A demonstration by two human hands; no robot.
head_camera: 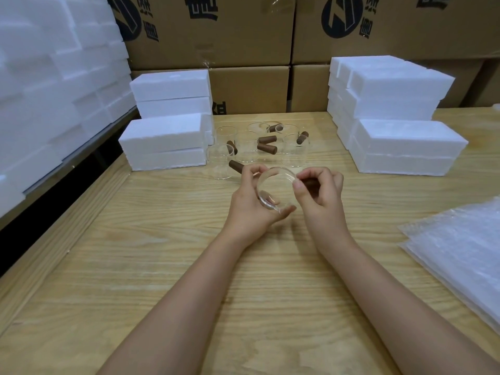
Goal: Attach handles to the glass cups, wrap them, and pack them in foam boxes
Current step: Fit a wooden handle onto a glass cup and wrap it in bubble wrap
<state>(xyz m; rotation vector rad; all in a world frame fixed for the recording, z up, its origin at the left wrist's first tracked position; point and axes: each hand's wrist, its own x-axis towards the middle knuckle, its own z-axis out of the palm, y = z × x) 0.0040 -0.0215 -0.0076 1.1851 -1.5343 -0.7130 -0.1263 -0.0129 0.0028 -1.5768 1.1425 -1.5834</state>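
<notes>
Head view: foam boxes (165,142) are stacked left and right on the wooden table (162,239). Cartons (243,31) stand behind and bubble wrap sheets (460,253) lie at the right edge. Spare cups (246,146) with brown handles cluster between the stacks. Just before them, the left hand (251,209) grips a tilted glass cup (273,190) above the table. The right hand (322,196) has its fingers curled, pinching a brown handle (309,182) at the cup's side.

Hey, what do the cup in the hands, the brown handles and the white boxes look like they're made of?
Held cup: clear glossy glass, by its see-through wall and bright rim glints. Brown handles: matte, likely wood, though plastic can't be ruled out; no grain shows. White boxes: foam, probably polystyrene, by the grainy, dull white surface.
</notes>
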